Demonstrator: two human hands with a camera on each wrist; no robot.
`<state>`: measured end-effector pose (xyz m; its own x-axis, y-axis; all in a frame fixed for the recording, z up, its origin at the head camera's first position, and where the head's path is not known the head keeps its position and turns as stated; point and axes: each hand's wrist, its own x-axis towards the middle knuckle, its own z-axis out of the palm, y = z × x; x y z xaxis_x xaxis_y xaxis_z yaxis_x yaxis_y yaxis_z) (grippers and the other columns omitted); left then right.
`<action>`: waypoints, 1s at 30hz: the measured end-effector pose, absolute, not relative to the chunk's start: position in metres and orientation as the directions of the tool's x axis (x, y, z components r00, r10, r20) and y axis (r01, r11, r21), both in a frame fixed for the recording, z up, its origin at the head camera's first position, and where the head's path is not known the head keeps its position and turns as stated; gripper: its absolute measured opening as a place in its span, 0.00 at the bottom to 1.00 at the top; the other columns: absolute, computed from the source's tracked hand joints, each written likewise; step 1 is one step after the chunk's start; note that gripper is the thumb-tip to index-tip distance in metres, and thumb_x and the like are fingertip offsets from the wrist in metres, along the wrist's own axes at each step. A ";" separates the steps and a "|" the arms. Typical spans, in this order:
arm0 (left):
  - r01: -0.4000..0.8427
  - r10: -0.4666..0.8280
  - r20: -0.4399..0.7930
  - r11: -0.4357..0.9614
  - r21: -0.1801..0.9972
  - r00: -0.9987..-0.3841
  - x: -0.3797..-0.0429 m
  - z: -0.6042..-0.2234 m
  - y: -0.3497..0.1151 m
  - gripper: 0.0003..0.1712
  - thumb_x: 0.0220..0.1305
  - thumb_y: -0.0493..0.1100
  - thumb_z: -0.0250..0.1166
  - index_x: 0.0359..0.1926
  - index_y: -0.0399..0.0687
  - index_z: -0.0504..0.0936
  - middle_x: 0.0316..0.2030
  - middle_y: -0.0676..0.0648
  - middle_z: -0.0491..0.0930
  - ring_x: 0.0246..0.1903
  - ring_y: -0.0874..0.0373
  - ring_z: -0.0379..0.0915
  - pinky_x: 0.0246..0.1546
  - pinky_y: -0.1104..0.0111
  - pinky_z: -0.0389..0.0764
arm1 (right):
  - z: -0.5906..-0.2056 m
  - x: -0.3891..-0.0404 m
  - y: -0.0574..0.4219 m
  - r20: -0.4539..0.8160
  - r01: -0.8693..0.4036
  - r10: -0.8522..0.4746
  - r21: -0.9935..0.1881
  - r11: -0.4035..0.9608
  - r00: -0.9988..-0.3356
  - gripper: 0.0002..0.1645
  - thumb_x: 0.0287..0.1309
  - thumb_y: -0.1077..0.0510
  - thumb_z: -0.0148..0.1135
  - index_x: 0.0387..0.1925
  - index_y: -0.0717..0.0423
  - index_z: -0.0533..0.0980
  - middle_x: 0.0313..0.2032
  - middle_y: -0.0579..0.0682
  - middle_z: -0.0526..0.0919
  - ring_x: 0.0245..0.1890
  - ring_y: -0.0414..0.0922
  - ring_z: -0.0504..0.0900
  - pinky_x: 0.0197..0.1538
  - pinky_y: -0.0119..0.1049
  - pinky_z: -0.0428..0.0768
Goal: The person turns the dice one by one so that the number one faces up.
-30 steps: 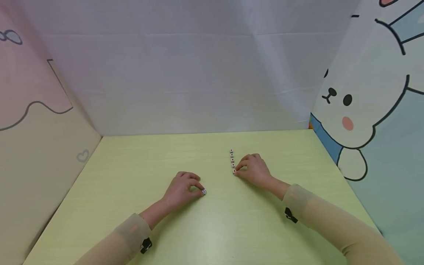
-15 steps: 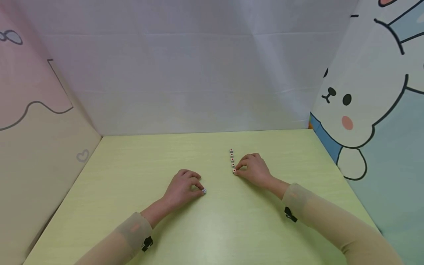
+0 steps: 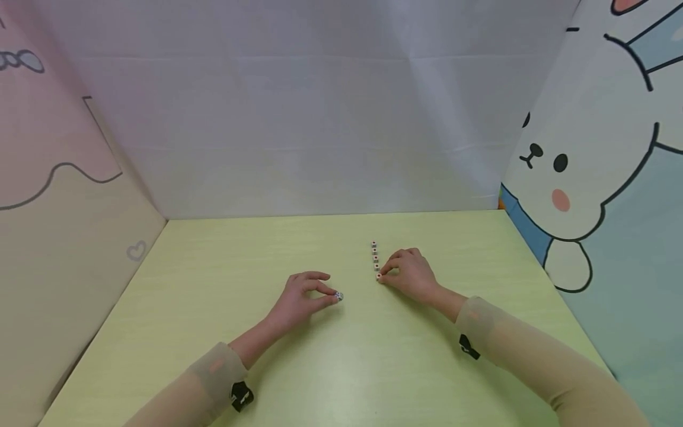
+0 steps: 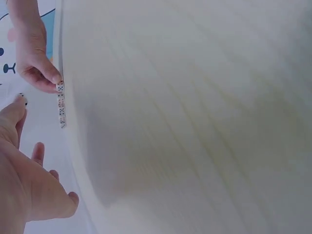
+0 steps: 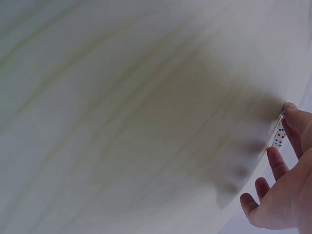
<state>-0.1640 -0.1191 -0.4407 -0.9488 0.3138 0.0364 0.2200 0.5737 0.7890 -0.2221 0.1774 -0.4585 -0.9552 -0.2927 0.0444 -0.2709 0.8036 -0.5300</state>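
Note:
Between thumb and forefinger my left hand (image 3: 301, 299) pinches a small white die (image 3: 338, 296) with dark dots, held over the middle of the table. To its right, a row of several white dice (image 3: 376, 258) runs away from me in a straight line, red dots on their top faces. My right hand (image 3: 413, 276) pinches the nearest die (image 3: 379, 277) of that row at its front end. In the left wrist view the row of dice (image 4: 61, 107) shows black and red dots on its side. The right wrist view shows part of the row (image 5: 280, 136) behind the right fingers.
The pale yellow table (image 3: 213, 255) reaches back to a white cloth wall (image 3: 320, 130). A printed panel with a bunny face (image 3: 587, 148) stands on the right, and a pink and cream panel (image 3: 64, 237) on the left.
My left hand has moved right and slightly away from me with its die, toward the row. The right hand stays at the near end of the row.

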 end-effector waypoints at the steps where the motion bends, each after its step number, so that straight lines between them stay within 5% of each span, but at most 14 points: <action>1: 0.213 0.310 0.037 0.557 0.803 -0.950 -0.164 -0.441 -0.118 0.04 0.60 0.51 0.77 0.37 0.64 0.93 0.61 0.52 0.79 0.68 0.43 0.57 0.64 0.44 0.63 | -0.459 -0.222 0.177 0.044 -0.270 -0.292 -0.530 0.804 -0.955 0.05 0.57 0.48 0.77 0.35 0.41 0.90 0.47 0.47 0.82 0.61 0.58 0.69 0.64 0.58 0.68; 11: 0.249 0.299 0.055 0.663 0.706 -0.953 -0.167 -0.455 -0.113 0.04 0.55 0.52 0.80 0.32 0.70 0.92 0.64 0.52 0.77 0.70 0.40 0.55 0.66 0.40 0.58 | -0.462 -0.222 0.179 0.047 -0.274 -0.294 -0.525 0.806 -0.955 0.04 0.57 0.48 0.77 0.34 0.40 0.90 0.47 0.46 0.82 0.61 0.58 0.69 0.63 0.58 0.68; 30: 0.342 0.338 0.115 0.754 0.561 -0.934 -0.163 -0.460 -0.116 0.05 0.54 0.53 0.80 0.30 0.66 0.92 0.63 0.47 0.78 0.68 0.36 0.61 0.67 0.40 0.58 | -0.460 -0.224 0.179 0.055 -0.285 -0.301 -0.520 0.805 -0.952 0.05 0.57 0.48 0.76 0.35 0.40 0.90 0.47 0.46 0.83 0.60 0.58 0.70 0.62 0.58 0.69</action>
<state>-0.1629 -0.1156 -0.4605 -0.9339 0.3384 0.1154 0.3424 0.7537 0.5609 -0.2239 0.1795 -0.4604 -0.9520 -0.3009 0.0552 -0.2847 0.8053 -0.5201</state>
